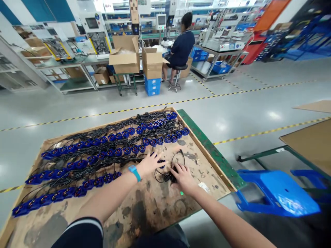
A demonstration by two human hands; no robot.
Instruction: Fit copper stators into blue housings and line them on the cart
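Observation:
My left hand [150, 167], with a teal band at the wrist, reaches over the wooden tray with its fingers spread. A dark blue round connector [162, 164] lies partly under its fingers; I cannot tell whether they touch it. To the right, my right hand [184, 178] curls over a coiled black cable [168, 177], its fingers hiding part of the bundle. One loop of the cable stands up beyond that hand. Rows of blue connectors [118, 152] with bundled black cables fill the tray's left and far parts.
A raised wooden rim [207, 153] edges the tray, which rests on a green table [219, 162]. A white label [203, 186] lies near the right corner. Beyond are a blue plastic stool [281, 191], open cardboard boxes [152, 65] and a seated person [183, 44] at a bench.

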